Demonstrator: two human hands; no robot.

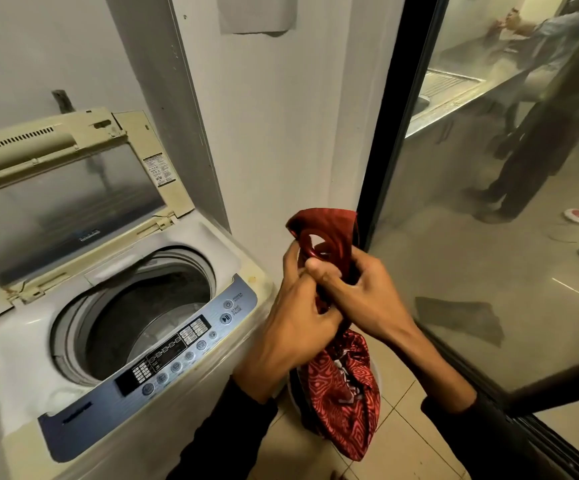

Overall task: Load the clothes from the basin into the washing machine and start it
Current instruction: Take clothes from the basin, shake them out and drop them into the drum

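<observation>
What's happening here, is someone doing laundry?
Yes. A person holds a red patterned garment in both hands, the left hand and right hand gripping its upper part while the rest hangs toward a basin on the tiled floor. Beside them the top-loading washing machine stands with its lid raised. Its drum looks empty where visible.
</observation>
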